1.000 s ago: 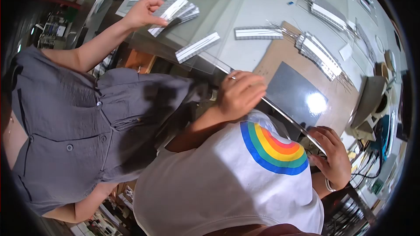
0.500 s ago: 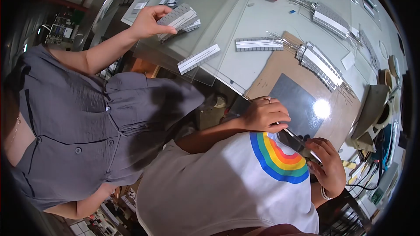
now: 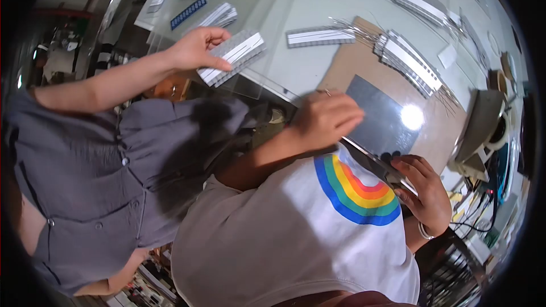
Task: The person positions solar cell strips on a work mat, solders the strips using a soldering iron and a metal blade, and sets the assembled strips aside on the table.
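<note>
While our right hand (image 3: 424,193) stays near the table's front edge, our left hand (image 3: 327,119) has come away from it, up and to the left of where it pinched the strip a moment ago. The left hand's fingers are bent and bunched, but they are blurred and we cannot tell whether they grip anything. Our right thumb and fingers are parted, with the narrow dark strip with a bright edge (image 3: 369,152) pinched between them; it runs along the front edge, below and to the right of our left hand, and we cannot tell how much of it is loose. The co-worker's hand (image 3: 207,51) has come closer, pinching a stack of white-and-grey segmented strips (image 3: 242,54) where a single one lay apart before. Beyond that hand a fanned grey bundle (image 3: 220,16) and a blue segmented strip (image 3: 189,12) now show on the glass. Past our hands, a glossy dark-grey sheet (image 3: 378,108) lies on brown cardboard (image 3: 443,131), its near side partly hidden by our left hand. Wire-ended segmented strips (image 3: 409,65) overlap the cardboard's far part, and a beige tape dispenser (image 3: 480,128) stands to the right.
</note>
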Motion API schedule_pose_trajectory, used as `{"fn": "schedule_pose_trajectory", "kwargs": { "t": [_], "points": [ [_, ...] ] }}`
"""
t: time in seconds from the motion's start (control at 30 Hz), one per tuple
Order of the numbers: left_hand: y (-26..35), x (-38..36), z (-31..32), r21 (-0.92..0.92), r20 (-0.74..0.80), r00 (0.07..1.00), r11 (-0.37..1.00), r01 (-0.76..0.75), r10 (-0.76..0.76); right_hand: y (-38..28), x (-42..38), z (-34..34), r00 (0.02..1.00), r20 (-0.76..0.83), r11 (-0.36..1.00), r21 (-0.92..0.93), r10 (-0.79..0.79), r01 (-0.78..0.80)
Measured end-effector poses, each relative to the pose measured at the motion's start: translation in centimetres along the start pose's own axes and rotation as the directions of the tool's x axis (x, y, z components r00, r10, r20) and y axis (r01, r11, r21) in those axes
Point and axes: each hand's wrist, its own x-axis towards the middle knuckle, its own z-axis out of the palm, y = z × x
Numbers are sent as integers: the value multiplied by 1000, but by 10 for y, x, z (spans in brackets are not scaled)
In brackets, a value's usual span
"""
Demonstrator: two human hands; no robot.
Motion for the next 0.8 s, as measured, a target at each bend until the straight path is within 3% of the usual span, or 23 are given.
{"fn": "schedule_pose_trajectory", "kwargs": {
  "t": [0.13,0.23,0.27,0.37,0.4,0.5,0.63,0.7,0.73,0.8],
  "points": [
    [-19,19,-17,234,-1,998,970,67,-69,-2,0,2,998,-10,998,25,57,-57],
    [-29,33,-28,380,55,996,924,38,-64,-5,2,0,996,5,995,36,90,-90],
    [-34,33,-31,421,123,984,905,65,-128,-5,3,0,995,6,995,39,96,-96],
    [-36,46,-32,550,117,984,833,49,-135,-7,6,-1,995,7,993,51,103,-103],
    [-40,46,-32,572,167,962,816,84,-216,-7,7,-1,995,7,993,53,104,-104],
    [-50,43,-26,629,149,971,776,54,-189,-7,11,0,992,-2,990,67,123,-123],
    [-39,29,-22,619,269,927,784,41,-261,-10,14,1,991,7,991,-23,132,-132],
    [-23,14,-22,613,262,948,790,-21,-179,-12,14,0,996,-38,996,-41,81,-82],
    [-20,5,-14,576,185,970,817,20,-155,-12,15,0,992,-82,995,-9,94,-95],
    [-9,-6,-13,474,223,952,877,81,-209,2,11,9,968,-219,993,31,121,-117]
  ]
}}
